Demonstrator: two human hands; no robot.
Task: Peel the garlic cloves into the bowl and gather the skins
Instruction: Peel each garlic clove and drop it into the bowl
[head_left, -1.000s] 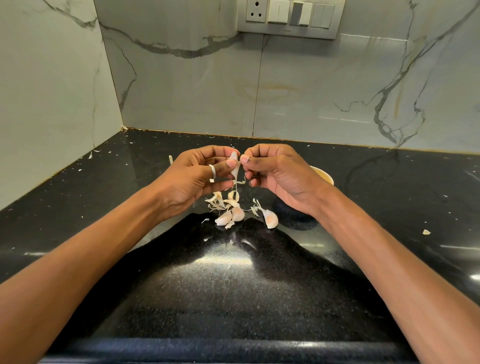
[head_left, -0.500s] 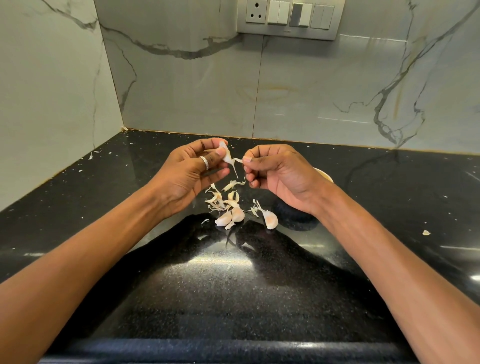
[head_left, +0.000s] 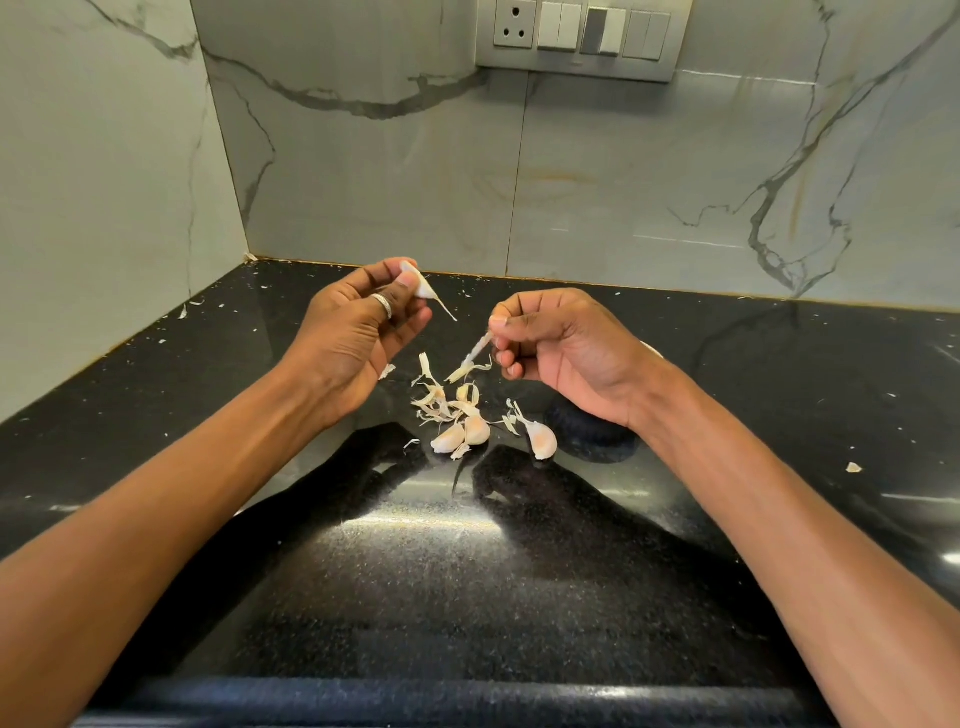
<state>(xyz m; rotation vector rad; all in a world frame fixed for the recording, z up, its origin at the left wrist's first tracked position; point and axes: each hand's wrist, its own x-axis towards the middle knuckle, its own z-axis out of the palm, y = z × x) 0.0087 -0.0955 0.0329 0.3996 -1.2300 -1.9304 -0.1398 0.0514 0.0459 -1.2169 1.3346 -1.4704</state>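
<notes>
Peeling is the step in hand; the left hand (head_left: 358, 332) pinches a clove (head_left: 415, 280) between thumb and fingertips, raised above the counter (head_left: 467, 571); the right hand (head_left: 566, 353) pinches a torn strip of skin (head_left: 478, 353), apart from the clove; loose skins (head_left: 439, 400) and three unpeeled cloves (head_left: 465, 434) lie between the hands; the bowl (head_left: 592, 434) sits mostly hidden under the right wrist. Next, probably, drop the strip on the pile, then pick off any remaining husk.
</notes>
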